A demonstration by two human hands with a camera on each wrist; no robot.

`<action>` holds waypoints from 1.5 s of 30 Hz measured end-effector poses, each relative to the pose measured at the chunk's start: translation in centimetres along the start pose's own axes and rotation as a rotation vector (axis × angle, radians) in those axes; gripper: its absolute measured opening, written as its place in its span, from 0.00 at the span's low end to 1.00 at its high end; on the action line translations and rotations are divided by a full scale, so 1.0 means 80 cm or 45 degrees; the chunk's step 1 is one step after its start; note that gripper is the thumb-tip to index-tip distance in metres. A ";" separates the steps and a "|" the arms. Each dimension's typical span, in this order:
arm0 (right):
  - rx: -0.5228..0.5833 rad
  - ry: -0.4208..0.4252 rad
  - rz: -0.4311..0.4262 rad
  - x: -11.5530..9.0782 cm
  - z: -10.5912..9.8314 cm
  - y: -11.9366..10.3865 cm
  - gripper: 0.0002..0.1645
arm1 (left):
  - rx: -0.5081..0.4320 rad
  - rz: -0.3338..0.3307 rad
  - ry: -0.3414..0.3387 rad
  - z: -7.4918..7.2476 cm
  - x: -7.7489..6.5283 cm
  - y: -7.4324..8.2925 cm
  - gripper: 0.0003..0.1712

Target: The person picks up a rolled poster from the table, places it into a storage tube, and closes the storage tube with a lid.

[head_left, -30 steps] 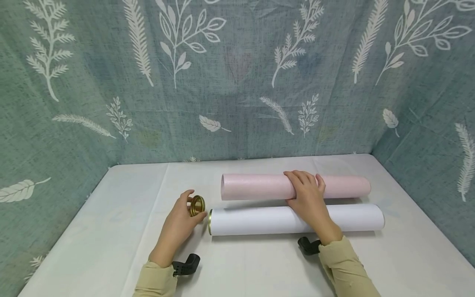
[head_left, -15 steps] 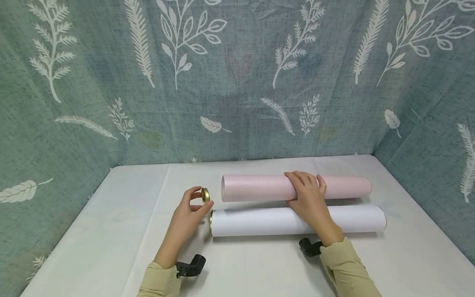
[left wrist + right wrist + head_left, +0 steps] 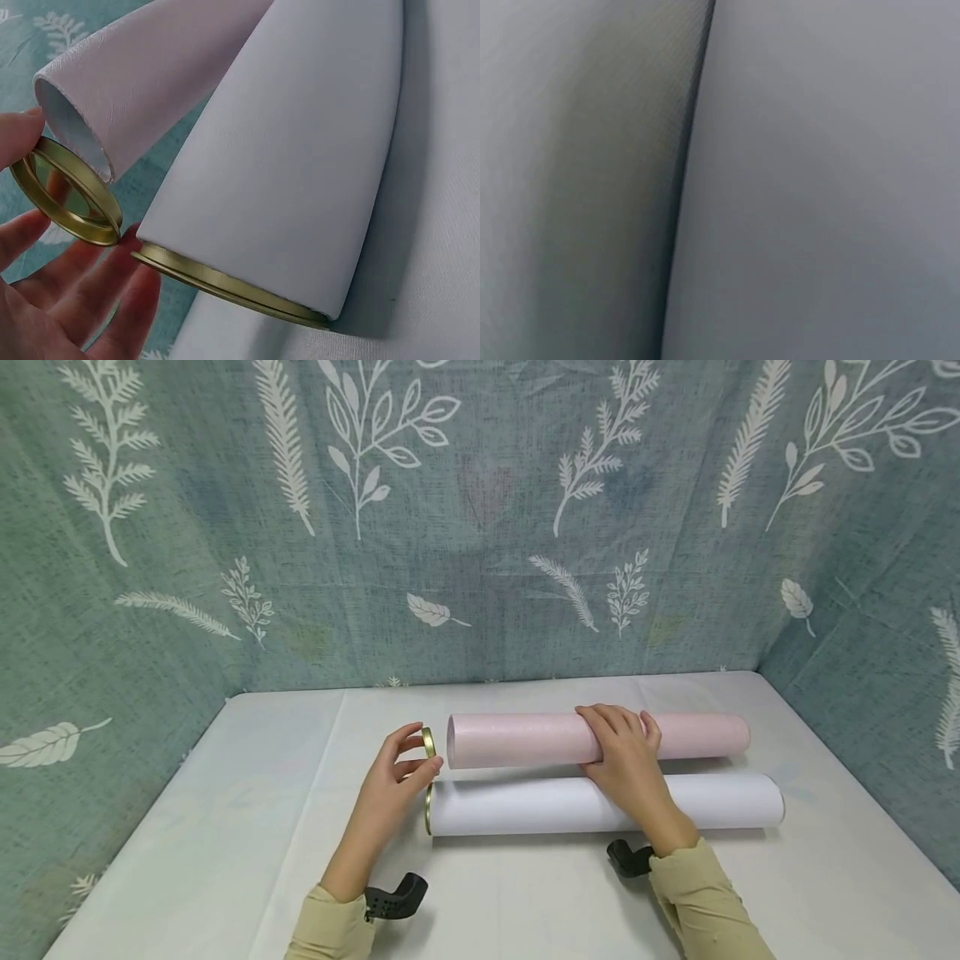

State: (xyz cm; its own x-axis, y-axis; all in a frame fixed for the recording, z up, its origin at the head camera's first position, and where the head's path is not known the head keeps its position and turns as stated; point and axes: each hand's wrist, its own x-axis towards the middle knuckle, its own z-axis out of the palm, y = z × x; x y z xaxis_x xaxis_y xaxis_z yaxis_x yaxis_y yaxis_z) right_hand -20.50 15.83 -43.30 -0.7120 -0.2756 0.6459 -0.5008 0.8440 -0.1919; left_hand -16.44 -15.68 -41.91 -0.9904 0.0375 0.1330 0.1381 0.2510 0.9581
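Note:
My left hand (image 3: 393, 781) pinches a gold metal cap (image 3: 69, 191) by its rim, thumb on one side and fingers on the other. The cap faces the open left end of a pink cardboard tube (image 3: 517, 740), with a small gap between them in the head view. My right hand (image 3: 626, 768) grips the pink tube around its middle from above. Nearer to me lies a white tube (image 3: 525, 807), its left end closed by a second gold cap (image 3: 232, 289). The right wrist view holds only the white tube's side (image 3: 817, 187) and the cloth; the right hand is hidden there.
A white cloth (image 3: 525, 893) covers the table. Green fabric with white leaf prints (image 3: 480, 527) hangs behind it and along both sides. Both tubes lie side by side, and my right forearm (image 3: 667, 827) crosses over the white one.
My left hand has moved right and away from me with the cap, turning it from facing the camera to edge-on before the pink tube's end. My right hand has kept its place.

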 end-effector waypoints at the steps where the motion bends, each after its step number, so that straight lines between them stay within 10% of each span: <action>1: 0.002 0.001 -0.002 0.000 0.000 0.000 0.43 | -0.002 0.000 -0.003 0.000 0.000 0.000 0.35; 45: 0.013 -0.014 -0.046 0.000 0.000 0.002 0.45 | -0.099 0.117 -0.063 0.010 -0.005 0.014 0.35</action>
State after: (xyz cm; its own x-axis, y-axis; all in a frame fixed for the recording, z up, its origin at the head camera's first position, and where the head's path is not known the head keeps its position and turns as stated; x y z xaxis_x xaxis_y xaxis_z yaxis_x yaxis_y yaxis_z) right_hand -20.57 15.95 -43.30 -0.6986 -0.3107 0.6445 -0.5312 0.8288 -0.1762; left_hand -15.87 -14.63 -41.13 -0.9720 0.1048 0.2102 0.2256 0.1687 0.9595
